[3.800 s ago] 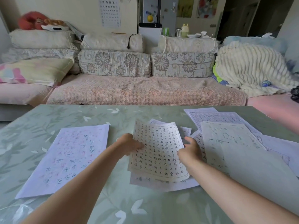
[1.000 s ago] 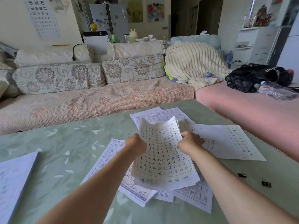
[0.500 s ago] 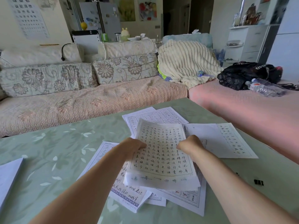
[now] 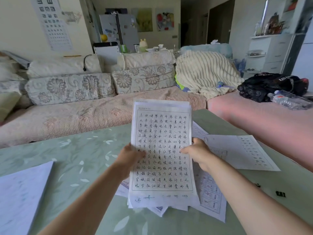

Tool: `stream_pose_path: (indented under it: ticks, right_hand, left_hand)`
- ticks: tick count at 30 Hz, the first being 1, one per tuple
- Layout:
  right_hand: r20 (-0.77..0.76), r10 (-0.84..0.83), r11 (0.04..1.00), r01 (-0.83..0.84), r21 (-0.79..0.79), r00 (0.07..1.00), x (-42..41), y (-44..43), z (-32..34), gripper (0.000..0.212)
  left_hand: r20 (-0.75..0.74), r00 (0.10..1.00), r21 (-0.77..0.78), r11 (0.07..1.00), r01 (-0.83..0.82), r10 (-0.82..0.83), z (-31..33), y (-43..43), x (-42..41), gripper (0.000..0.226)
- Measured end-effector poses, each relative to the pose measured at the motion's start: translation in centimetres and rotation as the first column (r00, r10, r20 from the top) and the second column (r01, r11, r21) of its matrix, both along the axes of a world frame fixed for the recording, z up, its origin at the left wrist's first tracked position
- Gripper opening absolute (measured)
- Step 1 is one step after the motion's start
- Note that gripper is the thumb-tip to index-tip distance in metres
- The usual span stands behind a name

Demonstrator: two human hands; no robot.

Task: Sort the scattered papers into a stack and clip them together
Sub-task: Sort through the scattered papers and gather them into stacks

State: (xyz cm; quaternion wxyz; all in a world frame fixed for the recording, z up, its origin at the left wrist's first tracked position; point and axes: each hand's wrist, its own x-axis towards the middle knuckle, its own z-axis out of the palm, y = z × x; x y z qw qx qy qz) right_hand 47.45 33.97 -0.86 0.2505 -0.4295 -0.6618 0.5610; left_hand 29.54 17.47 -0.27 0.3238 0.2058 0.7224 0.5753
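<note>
A stack of papers [image 4: 162, 133] with gridded handwritten characters stands upright in front of me, its lower edge on the green table [image 4: 76, 150]. My left hand [image 4: 128, 160] grips its left edge and my right hand [image 4: 198, 153] grips its right edge. Under the stack lie a few loose sheets [image 4: 210, 197]. One sheet [image 4: 237, 151] lies flat to the right, another white sheet [image 4: 20, 194] at the near left. Two black binder clips [image 4: 280, 194] [image 4: 257, 185] rest on the table at the right.
A sofa [image 4: 84, 114] with floral cushions runs along the table's far edge, a cream blanket [image 4: 203, 73] heaped on it. To the right sits a pink seat [image 4: 264, 116] holding a black bag [image 4: 271, 85] and a plastic bottle [image 4: 288, 99].
Both hands have lifted the gathered sheets from lying flat on the table to standing upright on their lower edge. The view has tilted up.
</note>
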Motion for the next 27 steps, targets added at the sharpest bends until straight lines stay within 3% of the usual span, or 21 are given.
stream_pose_path:
  ticks: [4, 8, 14, 20, 27]
  right_hand:
    - [-0.184, 0.021, 0.991, 0.004, 0.134, 0.983, -1.3, -3.6, 3.8, 0.03]
    - [-0.328, 0.08, 0.961, 0.015, 0.278, 0.941, -2.6, -7.3, 7.0, 0.031]
    - [-0.256, 0.175, 0.931, -0.075, 0.358, 0.951, -3.2, -10.4, 6.8, 0.038]
    - [-0.296, 0.133, 0.954, -0.042, 0.296, 0.946, -3.2, -10.8, 6.4, 0.038]
    - [-0.239, 0.174, 0.954, -0.103, 0.282, 0.955, -2.9, -11.1, 5.0, 0.033]
  left_hand:
    - [-0.049, 0.995, 0.217, 0.973, -0.076, 0.088, 2.8, -3.8, 0.1, 0.026]
    - [-0.103, 0.978, 0.382, 0.915, -0.128, 0.179, 6.1, -6.5, 0.4, 0.026]
    - [-0.248, 0.93, 0.412, 0.899, -0.152, 0.271, 6.1, -9.3, 1.1, 0.048]
    - [-0.301, 0.881, 0.432, 0.876, -0.214, 0.364, 5.8, -10.1, 0.7, 0.034]
    - [-0.36, 0.838, 0.436, 0.868, -0.237, 0.41, 4.0, -9.8, 1.7, 0.019]
